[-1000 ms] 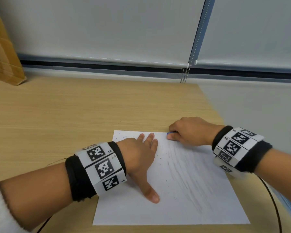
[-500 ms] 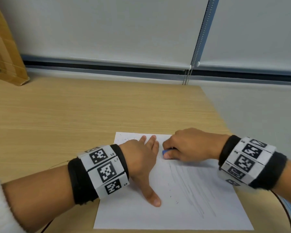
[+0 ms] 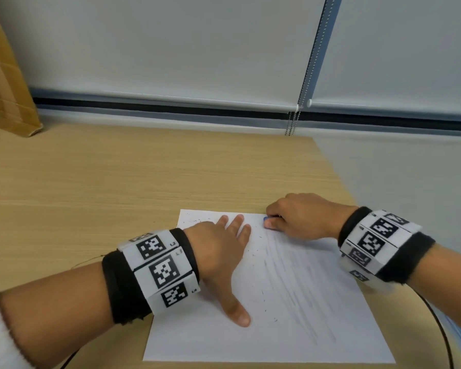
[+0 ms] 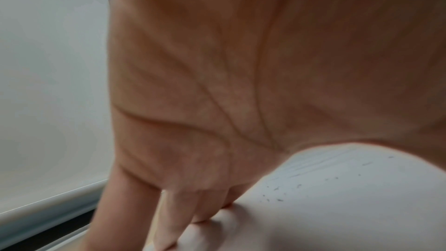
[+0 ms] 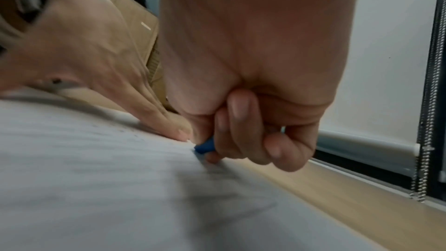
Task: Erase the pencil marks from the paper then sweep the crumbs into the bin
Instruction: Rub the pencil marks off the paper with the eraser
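I see a light wood-grain worktop (image 3: pixel 117 182) carrying a white sheet of paper (image 3: pixel 290 336) near its front right corner, square to me. A cardboard box (image 3: pixel 8 102) stands at the far left edge, and a thin black cable (image 3: pixel 437 320) trails beside the paper's right side.

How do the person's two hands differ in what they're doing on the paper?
The left hand lies flat with fingers spread, pressing the paper down; the right hand is curled, pinching a blue eraser. The left holds nothing; the right holds a tool at the sheet's far edge. Both wear marker-covered wristbands and touch the same sheet.
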The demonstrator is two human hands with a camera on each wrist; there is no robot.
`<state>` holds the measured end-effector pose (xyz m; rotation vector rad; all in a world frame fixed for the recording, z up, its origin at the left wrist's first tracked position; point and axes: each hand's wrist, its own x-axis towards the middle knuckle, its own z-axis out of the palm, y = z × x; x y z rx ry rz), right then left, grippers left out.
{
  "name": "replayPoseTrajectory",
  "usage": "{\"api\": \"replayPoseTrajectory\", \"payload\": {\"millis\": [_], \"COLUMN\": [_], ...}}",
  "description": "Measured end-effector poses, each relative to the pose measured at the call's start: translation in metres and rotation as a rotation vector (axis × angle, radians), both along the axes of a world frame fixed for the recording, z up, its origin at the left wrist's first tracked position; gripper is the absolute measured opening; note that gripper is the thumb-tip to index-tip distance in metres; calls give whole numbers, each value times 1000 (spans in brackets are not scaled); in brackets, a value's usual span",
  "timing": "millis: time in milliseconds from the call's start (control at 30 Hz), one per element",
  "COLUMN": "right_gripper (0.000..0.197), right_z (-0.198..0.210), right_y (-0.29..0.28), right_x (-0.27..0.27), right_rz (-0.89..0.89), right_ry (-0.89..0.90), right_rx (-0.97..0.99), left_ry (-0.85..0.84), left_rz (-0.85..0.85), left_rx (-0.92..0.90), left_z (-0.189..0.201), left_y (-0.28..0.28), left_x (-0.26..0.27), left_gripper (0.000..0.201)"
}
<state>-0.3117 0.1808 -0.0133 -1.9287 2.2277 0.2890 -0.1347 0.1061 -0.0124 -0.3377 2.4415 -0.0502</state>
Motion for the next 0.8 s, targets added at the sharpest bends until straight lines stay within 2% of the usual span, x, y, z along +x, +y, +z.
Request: {"api": "replayPoseTrajectory", "payload": {"millis": [133,300,467,633,800], "right_gripper": [39,37,40,36,35], "right_z": [2,-1,4,0,5], "right_y": [12,3,21,13,35], "right_x": [13,3,18,19,37], "right_rz": [94,-45,79,-15,96], "right_ry": [-9,17,-12,30,-41], "right_rx": [111,-18,124,-3,164], "left_ry": [0,3,-5,0,6], "left_rz": [7,4,12,8,5], "left_rx": [22,22,36,21,18], "left_z": [1,0,1,0,0], "left_y": [0,-1,1,0,0], "left_x": [0,0,0,0,-1], "left_gripper": [146,147,146,147,147]}}
